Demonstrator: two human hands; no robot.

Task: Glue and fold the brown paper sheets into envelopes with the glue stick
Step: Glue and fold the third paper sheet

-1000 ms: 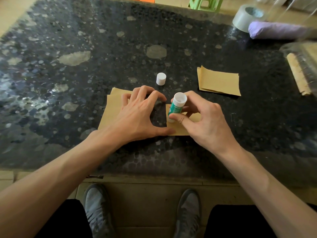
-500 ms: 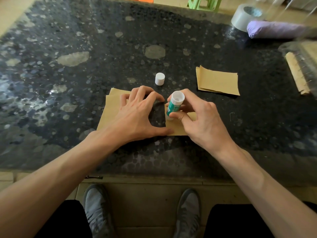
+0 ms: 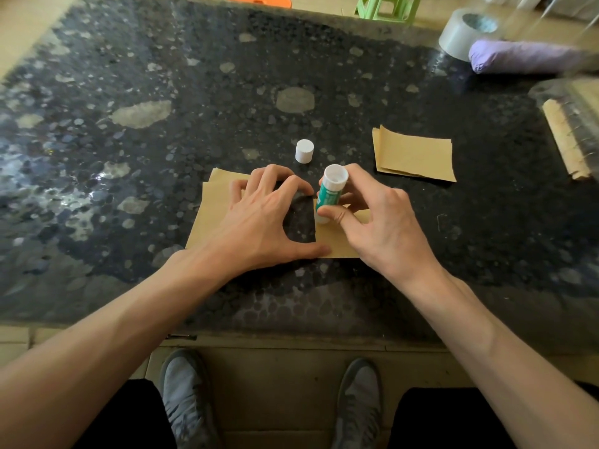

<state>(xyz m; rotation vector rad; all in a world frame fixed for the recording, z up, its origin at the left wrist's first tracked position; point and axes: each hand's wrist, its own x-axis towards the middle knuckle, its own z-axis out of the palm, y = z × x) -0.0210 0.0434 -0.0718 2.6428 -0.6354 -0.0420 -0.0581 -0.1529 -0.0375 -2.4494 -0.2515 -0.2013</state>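
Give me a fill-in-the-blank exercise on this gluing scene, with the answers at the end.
1. The right hand grips the glue stick, whose label is coloured ____.
2. The left hand presses on a sheet of ____ paper.
3. The loose cap standing on the table is coloured ____.
4. Seen by the person, the paper stack lies to the cap's ____.
Missing words: green; brown; white; right.
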